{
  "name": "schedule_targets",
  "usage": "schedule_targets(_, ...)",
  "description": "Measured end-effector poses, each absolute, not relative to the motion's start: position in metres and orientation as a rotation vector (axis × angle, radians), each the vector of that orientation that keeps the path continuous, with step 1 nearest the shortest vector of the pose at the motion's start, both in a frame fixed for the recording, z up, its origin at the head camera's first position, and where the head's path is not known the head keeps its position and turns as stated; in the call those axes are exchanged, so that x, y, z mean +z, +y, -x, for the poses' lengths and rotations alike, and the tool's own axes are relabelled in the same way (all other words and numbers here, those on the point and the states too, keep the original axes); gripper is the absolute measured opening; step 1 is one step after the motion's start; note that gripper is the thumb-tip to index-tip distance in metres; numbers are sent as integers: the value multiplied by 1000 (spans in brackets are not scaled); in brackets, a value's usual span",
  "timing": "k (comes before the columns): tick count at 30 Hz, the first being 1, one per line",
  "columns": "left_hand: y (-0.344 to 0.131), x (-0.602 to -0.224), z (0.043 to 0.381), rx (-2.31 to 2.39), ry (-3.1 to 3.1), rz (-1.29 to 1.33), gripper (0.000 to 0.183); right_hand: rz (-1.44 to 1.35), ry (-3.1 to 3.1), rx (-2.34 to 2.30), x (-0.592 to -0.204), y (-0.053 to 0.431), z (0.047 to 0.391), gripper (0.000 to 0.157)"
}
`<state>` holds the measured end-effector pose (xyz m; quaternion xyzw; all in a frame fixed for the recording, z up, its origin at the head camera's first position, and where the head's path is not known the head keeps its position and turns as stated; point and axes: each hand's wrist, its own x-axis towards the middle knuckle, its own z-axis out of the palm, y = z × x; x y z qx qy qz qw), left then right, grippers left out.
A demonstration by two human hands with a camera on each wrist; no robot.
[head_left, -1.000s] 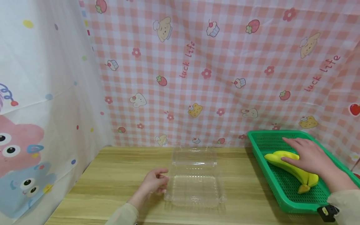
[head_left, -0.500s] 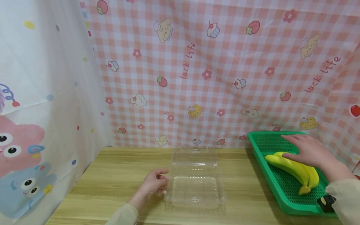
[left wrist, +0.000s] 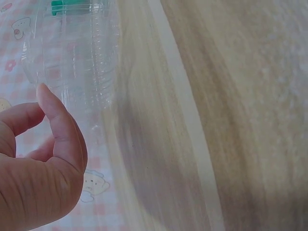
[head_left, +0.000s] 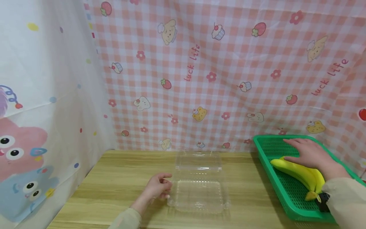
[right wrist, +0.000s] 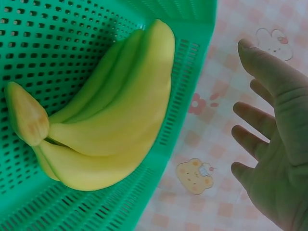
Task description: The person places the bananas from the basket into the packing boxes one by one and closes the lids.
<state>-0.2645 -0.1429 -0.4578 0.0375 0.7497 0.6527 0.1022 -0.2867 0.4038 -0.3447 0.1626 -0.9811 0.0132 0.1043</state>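
Note:
A bunch of yellow bananas lies in a green plastic basket at the right. Over it hovers my right hand; the right wrist view shows its fingers spread and apart from the bananas, with nothing held. A clear plastic clamshell container stands on the table with its lid raised at the back. My left hand is beside the container's left edge, fingers loosely bent and holding nothing visible. In the left wrist view its fingertip comes near the clear plastic; contact is unclear.
A wooden table carries the container and basket. Behind it hangs a pink checked cloth. A white printed cloth hangs along the left side.
My right hand and forearm have shifted slightly left above the bananas, and the sleeve now covers more of the basket's near right corner. The left hand stays beside the container.

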Motion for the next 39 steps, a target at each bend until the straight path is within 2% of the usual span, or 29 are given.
schedule_targets(26,-143,-458,265,1910,2226,-105,47,-421,-2959,191,-382,422,302,82)
schedule_targets(39,-142,-453,262,1908,2217,-96,47,-442,-2961,204,-390,422,300,82)
